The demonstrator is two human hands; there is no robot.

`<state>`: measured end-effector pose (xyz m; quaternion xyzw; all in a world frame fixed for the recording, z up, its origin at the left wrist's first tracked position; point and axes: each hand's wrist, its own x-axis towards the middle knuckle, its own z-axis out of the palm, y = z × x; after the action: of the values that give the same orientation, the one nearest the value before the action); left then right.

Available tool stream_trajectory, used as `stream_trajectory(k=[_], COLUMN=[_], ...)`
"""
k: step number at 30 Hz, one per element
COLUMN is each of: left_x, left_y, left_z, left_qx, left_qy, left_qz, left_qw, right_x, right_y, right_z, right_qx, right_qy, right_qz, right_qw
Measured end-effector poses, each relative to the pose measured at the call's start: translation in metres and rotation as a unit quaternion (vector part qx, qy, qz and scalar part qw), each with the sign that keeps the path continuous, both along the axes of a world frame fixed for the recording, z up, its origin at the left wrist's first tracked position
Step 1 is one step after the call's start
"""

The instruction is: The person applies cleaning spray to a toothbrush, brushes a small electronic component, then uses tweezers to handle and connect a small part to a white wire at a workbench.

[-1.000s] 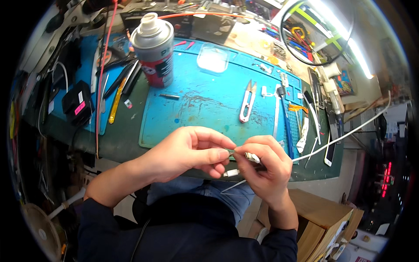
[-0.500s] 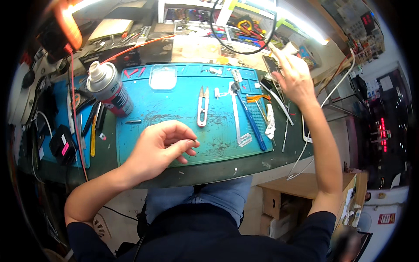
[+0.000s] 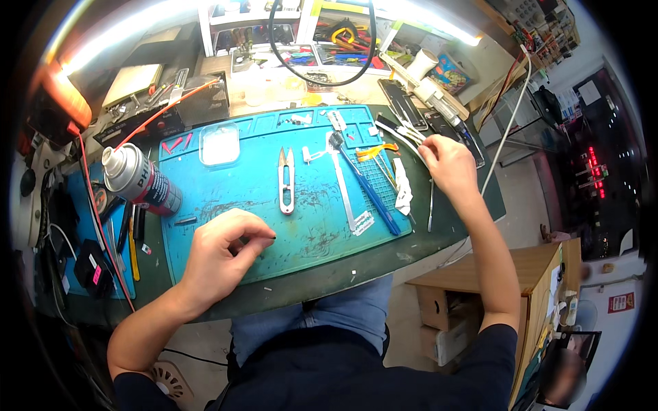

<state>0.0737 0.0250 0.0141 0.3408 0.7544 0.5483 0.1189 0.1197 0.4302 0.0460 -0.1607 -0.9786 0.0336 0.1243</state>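
My left hand hovers over the near left part of the blue work mat. Its thumb and forefinger are pinched on a tiny dark piece, too small to name. At the mat's right side my right hand has its fingers closed on the near end of slim pale tweezers. Thread snips lie mid-mat. Right of them are a thin metal strip, a blue-handled tool, a razor blade, orange tweezers and a crumpled white tissue.
A spray can stands on the mat's left edge, near a clear plastic box. Knives and a black box lie further left. A black cable loop hangs at the back, before trays of tools.
My right hand has come down from beside the dark flat parts at the back right and closed on the tweezers. My left hand keeps its pinch. The view has shifted.
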Motion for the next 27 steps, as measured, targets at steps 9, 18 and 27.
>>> stream_trajectory(k=[9,18,27], left_x=[0.003,0.007,0.024], left_y=[-0.002,-0.016,0.0], left_z=[-0.001,-0.002,-0.005], left_qx=[-0.028,-0.105,-0.128], left_qy=[0.103,0.171,0.188], left_qz=[0.037,0.07,0.158], left_qw=[0.994,0.977,0.961], right_x=[-0.021,0.049,0.062], right_y=[0.027,-0.009,-0.17], right_z=[-0.02,0.05,0.002], right_qx=[0.052,-0.713,-0.428], right_qy=[0.07,0.037,0.073], right_qz=[0.151,0.023,0.278], right_qw=[0.985,0.7,0.857])
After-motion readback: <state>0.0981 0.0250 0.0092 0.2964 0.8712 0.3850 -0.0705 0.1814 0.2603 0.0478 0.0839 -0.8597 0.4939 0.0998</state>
